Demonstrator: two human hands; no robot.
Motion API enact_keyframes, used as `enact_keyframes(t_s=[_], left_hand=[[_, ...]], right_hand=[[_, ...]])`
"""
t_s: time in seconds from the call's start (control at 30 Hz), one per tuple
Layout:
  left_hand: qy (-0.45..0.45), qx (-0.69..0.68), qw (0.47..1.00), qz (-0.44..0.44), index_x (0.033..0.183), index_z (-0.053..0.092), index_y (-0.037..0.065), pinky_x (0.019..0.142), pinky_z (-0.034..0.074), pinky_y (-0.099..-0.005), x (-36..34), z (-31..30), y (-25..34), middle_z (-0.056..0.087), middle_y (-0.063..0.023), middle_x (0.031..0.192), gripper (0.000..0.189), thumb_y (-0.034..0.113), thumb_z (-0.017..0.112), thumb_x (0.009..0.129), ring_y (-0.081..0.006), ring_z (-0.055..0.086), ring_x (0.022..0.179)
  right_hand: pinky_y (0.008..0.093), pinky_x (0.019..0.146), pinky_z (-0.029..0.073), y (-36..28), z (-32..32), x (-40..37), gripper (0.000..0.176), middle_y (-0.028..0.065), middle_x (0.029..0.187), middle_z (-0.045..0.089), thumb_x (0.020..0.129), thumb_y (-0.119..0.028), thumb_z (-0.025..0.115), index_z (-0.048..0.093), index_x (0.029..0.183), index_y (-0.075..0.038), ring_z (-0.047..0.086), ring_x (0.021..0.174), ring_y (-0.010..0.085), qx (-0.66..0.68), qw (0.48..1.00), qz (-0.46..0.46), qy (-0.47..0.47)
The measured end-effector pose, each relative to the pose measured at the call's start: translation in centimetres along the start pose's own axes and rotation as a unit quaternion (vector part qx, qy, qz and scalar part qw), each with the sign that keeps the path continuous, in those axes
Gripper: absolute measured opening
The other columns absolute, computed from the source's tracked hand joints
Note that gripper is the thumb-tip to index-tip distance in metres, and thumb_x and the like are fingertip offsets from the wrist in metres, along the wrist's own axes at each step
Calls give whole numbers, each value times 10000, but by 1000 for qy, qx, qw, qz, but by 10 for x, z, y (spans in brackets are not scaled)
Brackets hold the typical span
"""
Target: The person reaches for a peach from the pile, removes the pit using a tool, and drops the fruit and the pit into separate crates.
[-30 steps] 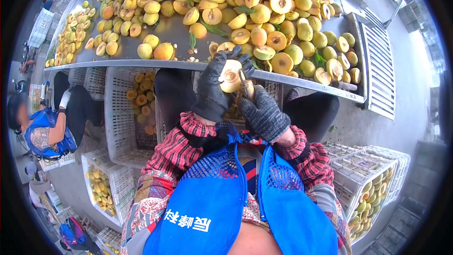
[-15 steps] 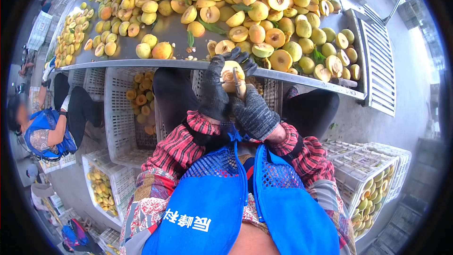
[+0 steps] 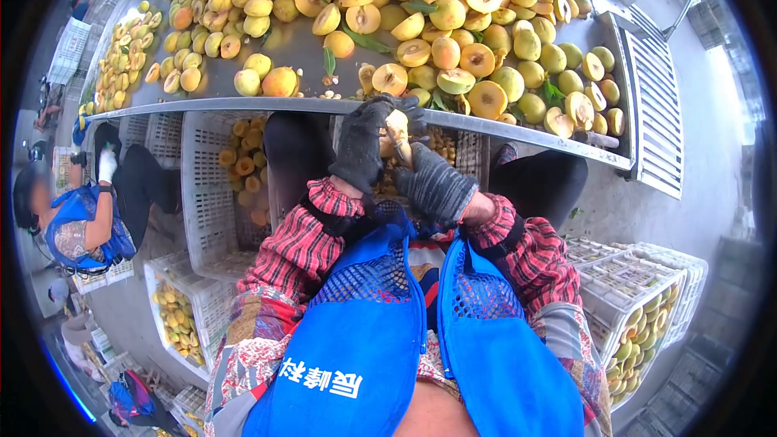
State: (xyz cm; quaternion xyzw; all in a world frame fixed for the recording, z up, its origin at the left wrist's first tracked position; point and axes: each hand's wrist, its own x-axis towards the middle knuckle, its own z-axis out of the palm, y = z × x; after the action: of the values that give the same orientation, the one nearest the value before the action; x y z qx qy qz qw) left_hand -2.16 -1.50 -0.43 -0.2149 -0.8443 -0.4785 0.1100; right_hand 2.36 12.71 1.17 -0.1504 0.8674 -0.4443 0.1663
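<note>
My left hand [image 3: 366, 142], in a dark glove, is closed around a halved yellow peach [image 3: 396, 123] just off the near edge of the metal table. Only a narrow strip of the peach shows between the fingers. In a grey knitted glove, my right hand [image 3: 439, 186] grips a small pitting tool [image 3: 404, 151] by its light brown handle. The tool's upper end meets the peach; its tip is hidden there. Beyond my hands, many whole and halved yellow peaches [image 3: 390, 79] lie on the table [image 3: 218, 85], with some green leaves among them.
Below the table edge, a white crate [image 3: 206, 194] holds peach halves. Crates of peaches stand at lower left [image 3: 180, 316] and right [image 3: 639, 299]. A slatted metal panel [image 3: 654, 105] flanks the table's right end. At left sits a co-worker [image 3: 89, 222] in a blue vest.
The peach has turned in my left hand, so its cut face no longer shows. My right hand stays close with the tool. The co-worker's gloved hands have shifted.
</note>
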Motion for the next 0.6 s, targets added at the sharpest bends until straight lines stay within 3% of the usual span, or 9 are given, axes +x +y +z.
enact_keyframes(t_s=[0.1, 0.17, 0.2, 0.27, 0.37, 0.4, 0.43, 0.47, 0.6], left_hand=[[-23, -74, 993, -85, 936, 560, -19, 769, 460, -344, 2, 1, 6, 614, -146, 870, 266, 172, 553, 751, -254, 597, 846], [-39, 31, 998, -36, 926, 560, 3, 801, 448, -352, -3, -2, -5, 597, -155, 919, 245, 102, 590, 704, -279, 581, 888], [-40, 32, 998, -37, 926, 560, 3, 801, 448, -352, -4, -3, -8, 597, -155, 919, 245, 102, 590, 704, -279, 581, 888], [-39, 57, 997, 44, 939, 562, 10, 790, 452, -354, -3, -6, -12, 594, -157, 925, 261, 109, 594, 700, -275, 582, 887], [-25, 73, 997, -5, 941, 563, 11, 787, 453, -361, -7, -1, -20, 594, -159, 926, 256, 108, 584, 705, -283, 580, 886], [-25, 73, 997, -5, 941, 563, 11, 787, 453, -361, -9, 0, -22, 594, -159, 926, 256, 108, 584, 705, -283, 580, 886], [-29, 88, 996, 6, 952, 560, 9, 777, 454, -354, -12, 0, -25, 594, -157, 928, 257, 100, 574, 711, -281, 581, 879], [-33, 103, 994, 17, 962, 556, 7, 767, 456, -347, -14, 1, -28, 594, -155, 929, 259, 93, 564, 718, -278, 583, 871], [-7, -102, 992, -74, 948, 565, 1, 737, 458, -310, -19, 8, -38, 604, -138, 881, 231, 80, 554, 732, -245, 593, 813]], right_hand=[[405, 599, 419, 7, -4, 1, 209, 179, 732, 525, 795, -173, 542, 488, 909, -6, 520, 652, 321, 89, 995, -5, -52], [397, 601, 420, 10, -6, 0, 188, 172, 729, 526, 796, -167, 531, 489, 898, -14, 520, 658, 312, -224, 934, -277, -39], [397, 601, 420, 8, -5, 1, 188, 172, 729, 526, 796, -167, 531, 489, 898, -14, 520, 658, 312, -223, 934, -277, -39], [395, 610, 421, -3, -3, 1, 157, 161, 726, 527, 801, -146, 506, 499, 881, -11, 524, 673, 305, 12, 999, -32, -16], [401, 623, 422, -20, -18, 1, 207, 171, 740, 534, 779, -165, 533, 490, 900, -3, 530, 694, 317, 176, 979, 41, -93], [401, 623, 422, -12, -15, 3, 207, 171, 740, 534, 779, -165, 533, 490, 900, -3, 530, 694, 317, 177, 979, 41, -93], [402, 622, 423, -5, -12, 6, 229, 176, 742, 535, 775, -170, 539, 480, 916, 1, 531, 691, 321, -31, 988, -118, -96], [403, 622, 425, 1, -10, 7, 253, 181, 744, 535, 770, -174, 545, 469, 932, 4, 531, 689, 325, -237, 929, -269, -93], [406, 633, 428, -11, -9, 0, 228, 183, 753, 540, 776, -170, 531, 480, 908, 8, 531, 693, 332, -18, 997, -44, -55]])
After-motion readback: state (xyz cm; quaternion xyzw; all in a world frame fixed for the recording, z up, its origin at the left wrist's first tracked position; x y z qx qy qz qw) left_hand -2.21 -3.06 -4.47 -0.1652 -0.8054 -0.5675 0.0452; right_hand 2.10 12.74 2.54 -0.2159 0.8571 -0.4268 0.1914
